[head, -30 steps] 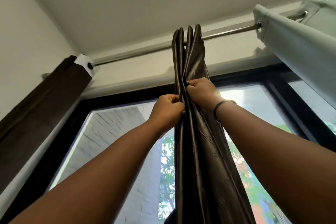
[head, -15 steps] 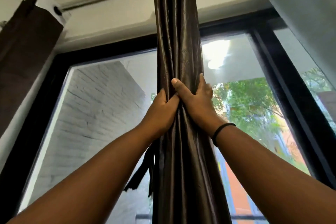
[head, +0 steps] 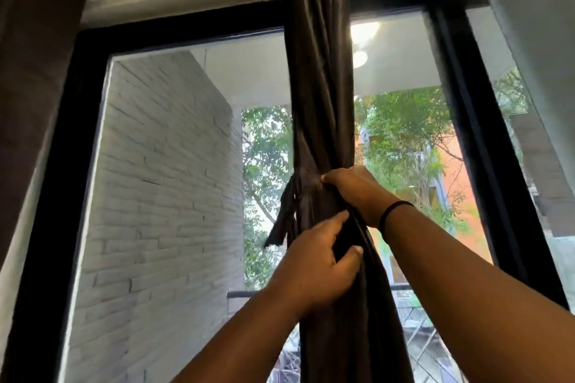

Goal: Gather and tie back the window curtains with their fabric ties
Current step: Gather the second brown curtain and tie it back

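Observation:
A dark brown satin curtain (head: 317,71) hangs gathered into a narrow bundle in front of the window's middle. My right hand (head: 354,190) grips the bundle from the right, fingers curled round its front. Lower down, my left hand (head: 314,267) holds the bundle too, thumb and fingers wrapped round a fold. A dark fabric tie (head: 281,221) dangles loose from the bundle's left side, just beside my right hand's fingertips. The curtain's top and bottom are out of frame.
A second dark curtain (head: 34,87) hangs at the far left, and a pale curtain (head: 535,40) at the upper right. The black window frame (head: 81,134) surrounds the glass; a white brick wall (head: 161,196) and trees lie outside.
Both hands have slid down the gathered curtain from near the rod to its middle. The view tilted downward, so the rod left the frame and the dangling tie came into view.

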{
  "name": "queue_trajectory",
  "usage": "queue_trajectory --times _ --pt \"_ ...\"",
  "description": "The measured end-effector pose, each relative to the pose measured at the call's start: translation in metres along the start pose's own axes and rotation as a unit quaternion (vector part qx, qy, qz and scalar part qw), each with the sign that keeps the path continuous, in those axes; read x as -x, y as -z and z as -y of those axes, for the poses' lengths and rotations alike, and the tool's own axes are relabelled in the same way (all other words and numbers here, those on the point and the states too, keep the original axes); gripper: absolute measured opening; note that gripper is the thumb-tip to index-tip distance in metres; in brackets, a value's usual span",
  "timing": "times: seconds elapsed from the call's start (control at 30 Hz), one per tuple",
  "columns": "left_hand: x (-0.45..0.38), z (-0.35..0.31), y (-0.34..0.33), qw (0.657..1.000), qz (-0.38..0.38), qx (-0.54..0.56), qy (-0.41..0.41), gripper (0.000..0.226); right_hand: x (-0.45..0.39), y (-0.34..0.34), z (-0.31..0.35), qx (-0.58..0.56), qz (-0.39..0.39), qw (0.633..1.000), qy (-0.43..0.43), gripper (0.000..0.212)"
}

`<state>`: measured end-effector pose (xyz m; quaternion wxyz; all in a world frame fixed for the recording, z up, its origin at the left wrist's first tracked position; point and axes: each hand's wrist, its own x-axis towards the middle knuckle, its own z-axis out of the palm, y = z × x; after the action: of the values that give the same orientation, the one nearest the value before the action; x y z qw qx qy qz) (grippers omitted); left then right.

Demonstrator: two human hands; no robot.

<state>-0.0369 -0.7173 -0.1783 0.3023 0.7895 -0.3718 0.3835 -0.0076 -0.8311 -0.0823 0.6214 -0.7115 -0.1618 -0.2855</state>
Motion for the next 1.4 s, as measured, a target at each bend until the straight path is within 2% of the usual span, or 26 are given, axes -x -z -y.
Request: queue_trajectory --times 0.03,0.13,0.23,0.3,0.37,0.47,0.57,0.63,0.73,0.8,0.87,1.0,1.1,1.13,1.27,1.37,1.4 --pt "0.008 0.002 0.007 0.999 -0.034 -0.021 -0.007 0.047 0.004 -0.002 0.001 0.014 -0.007 1.0 -0.006 0.023" --pt "0.019 0.009 0.033 0.978 -0.202 -0.044 -0.019 0.031 0.015 -0.011 0.009 0.059 -0.019 0.998 -0.006 0.022" --pt "0.015 0.01 0.057 0.927 -0.354 -0.122 0.005 0.032 0.026 -0.018 0.018 0.07 -0.018 0.997 -0.002 0.027" --pt "0.011 0.0 0.07 0.906 -0.4 -0.134 0.024 0.039 0.034 -0.018 0.022 0.076 -0.023 0.997 0.002 0.023" --pt "-0.001 -0.01 0.08 0.909 -0.378 -0.15 0.086 0.055 0.042 -0.015 0.027 0.086 -0.03 0.996 0.001 0.015" --pt "-0.021 -0.009 0.09 0.933 -0.238 -0.16 0.218 0.082 0.05 -0.009 0.032 0.11 -0.036 0.993 -0.005 0.024" --pt "-0.029 -0.005 0.09 0.954 -0.097 0.045 0.281 0.094 0.052 -0.005 0.035 0.095 -0.033 0.995 -0.001 0.014" --pt "-0.029 -0.006 0.084 0.946 -0.07 0.136 0.285 0.082 0.052 -0.003 0.034 0.08 -0.026 0.996 -0.005 0.024" --pt "-0.033 -0.01 0.077 0.944 -0.085 0.187 0.259 0.037 0.054 0.0 0.036 0.087 -0.015 0.996 -0.008 0.033" --pt "-0.035 -0.014 0.072 0.947 -0.13 0.161 0.246 0.018 0.054 0.004 0.036 0.112 -0.009 0.994 0.002 0.033" --pt "-0.038 -0.016 0.068 0.953 -0.161 0.093 0.238 0.017 0.05 0.007 0.032 0.134 -0.014 0.991 0.007 0.036" --pt "-0.043 -0.024 0.066 0.945 -0.163 0.128 0.251 0.019 0.045 0.008 0.028 0.147 -0.018 0.989 0.025 0.037" --pt "-0.047 -0.032 0.059 0.956 -0.157 0.057 0.24 0.012 0.043 0.009 0.026 0.145 -0.014 0.989 0.033 0.036" --pt "-0.048 -0.038 0.057 0.96 -0.149 0.048 0.234 0.017 0.042 0.009 0.026 0.14 -0.017 0.989 0.038 0.035" --pt "-0.063 -0.058 0.045 0.958 -0.113 0.119 0.237 0.027 0.038 0.012 0.02 0.076 -0.004 0.995 0.065 0.031" --pt "-0.073 -0.068 0.027 0.935 -0.101 0.219 0.259 0.035 0.041 0.011 0.006 0.039 0.067 0.993 0.092 0.044" --pt "-0.076 -0.07 0.021 0.928 -0.094 0.245 0.264 0.041 0.041 0.011 0.002 0.072 0.093 0.986 0.117 0.048"
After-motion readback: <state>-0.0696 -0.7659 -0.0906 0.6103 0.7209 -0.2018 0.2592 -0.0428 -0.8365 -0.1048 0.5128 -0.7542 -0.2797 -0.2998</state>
